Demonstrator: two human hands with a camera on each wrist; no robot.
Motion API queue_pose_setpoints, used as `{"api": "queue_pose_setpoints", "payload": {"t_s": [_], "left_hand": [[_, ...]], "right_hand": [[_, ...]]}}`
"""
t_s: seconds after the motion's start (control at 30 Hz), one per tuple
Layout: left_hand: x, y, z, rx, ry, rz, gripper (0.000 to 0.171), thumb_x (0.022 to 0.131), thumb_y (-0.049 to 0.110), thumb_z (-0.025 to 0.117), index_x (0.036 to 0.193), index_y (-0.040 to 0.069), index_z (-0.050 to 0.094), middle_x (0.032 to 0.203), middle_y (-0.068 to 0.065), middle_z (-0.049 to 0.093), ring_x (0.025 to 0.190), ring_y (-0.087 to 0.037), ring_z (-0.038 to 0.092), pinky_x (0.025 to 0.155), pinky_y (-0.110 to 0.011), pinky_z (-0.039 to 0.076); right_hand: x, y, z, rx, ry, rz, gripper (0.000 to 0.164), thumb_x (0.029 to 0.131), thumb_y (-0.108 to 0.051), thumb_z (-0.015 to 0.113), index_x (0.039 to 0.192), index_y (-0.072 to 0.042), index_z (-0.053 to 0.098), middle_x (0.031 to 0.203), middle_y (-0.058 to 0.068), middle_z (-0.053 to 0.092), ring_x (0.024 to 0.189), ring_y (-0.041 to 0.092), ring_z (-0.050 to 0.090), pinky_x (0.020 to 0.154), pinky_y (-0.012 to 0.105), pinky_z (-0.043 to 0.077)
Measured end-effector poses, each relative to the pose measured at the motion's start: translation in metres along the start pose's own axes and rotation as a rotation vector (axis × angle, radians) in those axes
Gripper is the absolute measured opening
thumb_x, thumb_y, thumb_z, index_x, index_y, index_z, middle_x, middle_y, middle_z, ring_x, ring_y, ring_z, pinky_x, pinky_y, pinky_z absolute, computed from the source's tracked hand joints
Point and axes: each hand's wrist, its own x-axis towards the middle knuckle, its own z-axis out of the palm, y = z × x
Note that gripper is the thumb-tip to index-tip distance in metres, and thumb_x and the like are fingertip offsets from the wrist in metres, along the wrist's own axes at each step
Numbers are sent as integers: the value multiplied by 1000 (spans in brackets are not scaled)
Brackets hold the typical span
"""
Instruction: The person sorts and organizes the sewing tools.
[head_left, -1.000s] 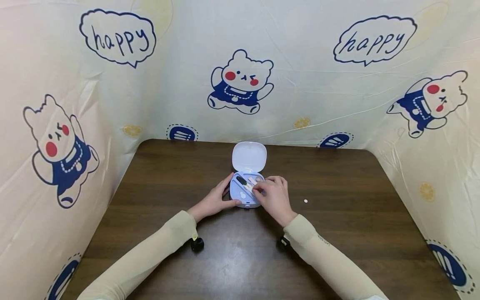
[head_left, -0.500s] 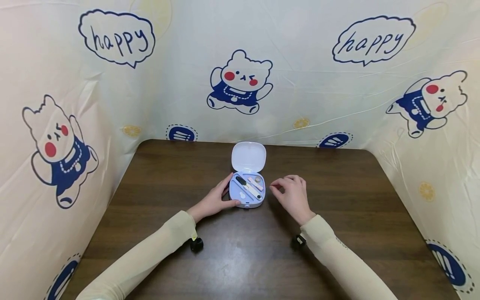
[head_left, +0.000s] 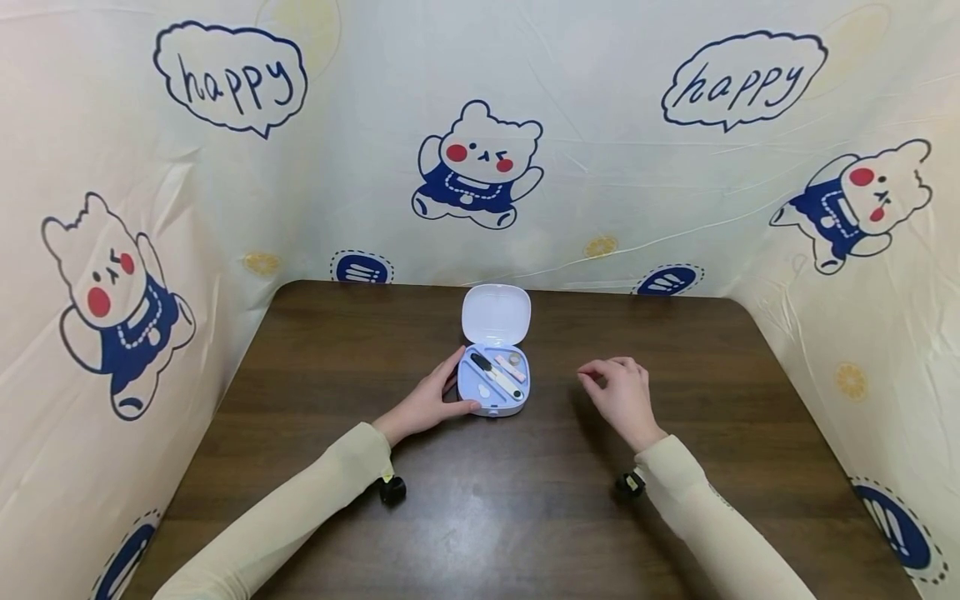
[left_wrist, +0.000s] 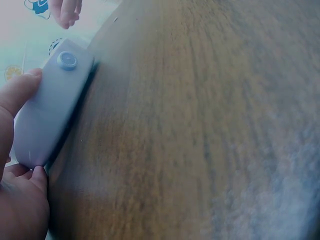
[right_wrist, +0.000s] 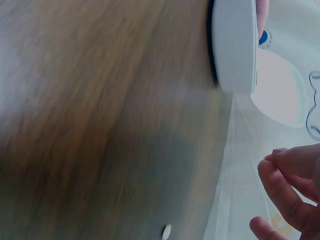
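A small light blue hinged case (head_left: 493,400) stands open on the table, its pale lid (head_left: 497,313) tilted up at the back. My left hand (head_left: 423,402) grips the case's left side, thumb at the front corner; the left wrist view shows the thumb on the front wall beside a round button (left_wrist: 67,60). Lying in the case are a white stick with a black end (head_left: 498,377), a slim pinkish piece (head_left: 511,367) and a small round piece (head_left: 514,358). To the right, my right hand (head_left: 618,400) hovers with loosely bent fingers, nothing visible between thumb and index finger.
A small white piece (right_wrist: 166,231) lies on the brown wooden table (head_left: 360,333) near my right hand, which hides it in the head view. A printed cloth (head_left: 600,183) hangs behind and beside the table.
My right hand has come away from the case and moved right, uncovering the stick and pinkish piece inside. The left hand has stayed on the case.
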Motion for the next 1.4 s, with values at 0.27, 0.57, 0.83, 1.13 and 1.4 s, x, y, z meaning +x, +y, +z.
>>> {"api": "queue_pose_setpoints", "payload": {"t_s": [0.27,0.57,0.83,1.13,1.4], "left_hand": [[-1,2,0,2,-5,-19,106,92,35,82,168,12,11,174,-11,15,158,-25,23,124,-40,31],[-3,5,0,-1,-4,-30,105,93,33,82,168,11,12,174,-12,15,158,-26,23,124,-41,31],[-2,4,0,-10,2,-28,105,92,31,82,168,11,13,173,-11,16,157,-26,24,124,-42,32],[-2,5,0,-37,13,-9,103,92,26,82,168,10,14,173,-14,16,157,-29,23,124,-45,31],[-2,7,0,-25,11,-13,103,92,29,83,168,9,15,173,-13,17,157,-29,24,124,-45,32]], "right_hand": [[-5,27,-16,-1,-102,134,11,97,-16,74,102,-9,80,88,5,78,99,36,61,95,66,36],[-6,51,-22,7,-251,265,15,97,-23,73,105,-12,81,95,5,78,86,24,68,87,62,43],[-7,61,-22,11,-327,297,13,96,-23,76,103,-14,81,96,3,78,95,29,68,89,64,38],[-5,64,-18,-28,-327,270,6,94,-22,79,95,-16,78,84,-3,75,97,29,64,95,71,32],[-3,66,-17,-84,-307,258,7,94,-21,78,90,-16,78,82,-3,75,99,33,64,97,75,31]]}}
